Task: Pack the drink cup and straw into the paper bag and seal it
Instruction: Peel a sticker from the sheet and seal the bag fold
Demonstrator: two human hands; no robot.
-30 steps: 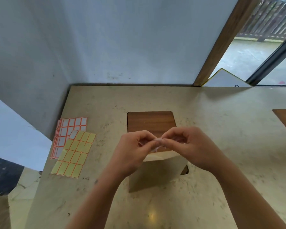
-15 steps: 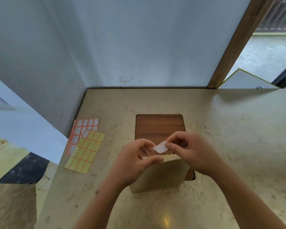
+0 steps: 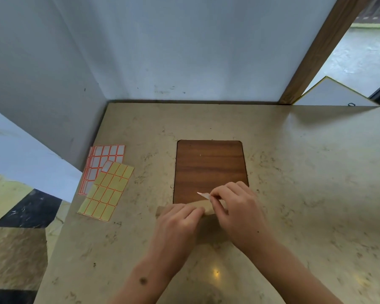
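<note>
The tan paper bag (image 3: 203,207) stands on the table right in front of me, its top folded over; my hands cover most of it. My left hand (image 3: 176,227) presses down on the folded top with its fingers bent over the edge. My right hand (image 3: 235,207) pinches a small white sticker (image 3: 203,195) between thumb and fingertips and holds it just above the fold. The cup and straw cannot be seen.
Two label sheets lie at the left of the table: a white one with orange borders (image 3: 103,163) and a yellow one (image 3: 106,191) overlapping it. A brown wooden inlay (image 3: 210,167) sits behind the bag. Walls close the table's far and left sides.
Both hands have dropped onto the bag. The left hand let go of the sticker and now presses the folded top; the right hand brought the sticker down to the fold.
</note>
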